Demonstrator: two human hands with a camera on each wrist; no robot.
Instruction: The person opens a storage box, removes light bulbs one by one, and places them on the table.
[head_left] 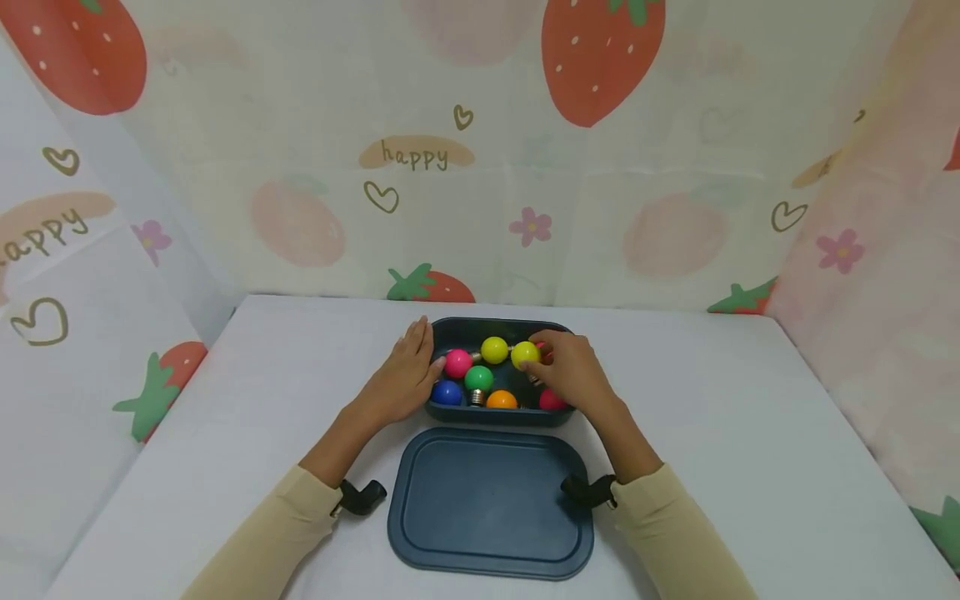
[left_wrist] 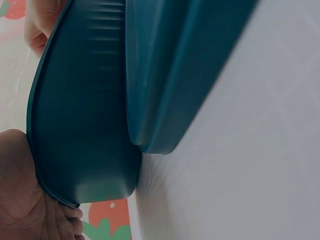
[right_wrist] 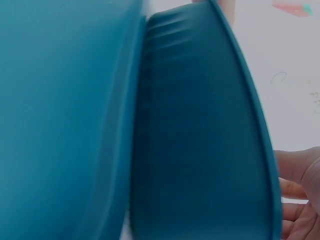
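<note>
A dark blue rectangular box (head_left: 495, 416) holds colourful round light bulbs with metal screw bases. My left hand (head_left: 401, 375) rests against the box's left end, fingers straight along the outside and the thumb at the rim. Over the right end, my right hand (head_left: 573, 371) pinches a yellow bulb (head_left: 525, 356) between thumb and fingers. Beside it lie another yellow bulb (head_left: 494, 350), a pink bulb (head_left: 458, 363), a green bulb (head_left: 479, 379), a blue bulb (head_left: 447, 392), an orange bulb (head_left: 502, 400) and a red bulb (head_left: 552, 400). Both wrist views show the box's outer wall (left_wrist: 85, 110), which hides the bulbs.
The matching blue lid (head_left: 491, 504) lies flat on the white table (head_left: 697, 467), between the forearms and just in front of the box. Behind the table hangs a strawberry-print cloth (head_left: 480, 225), with more cloth at both sides.
</note>
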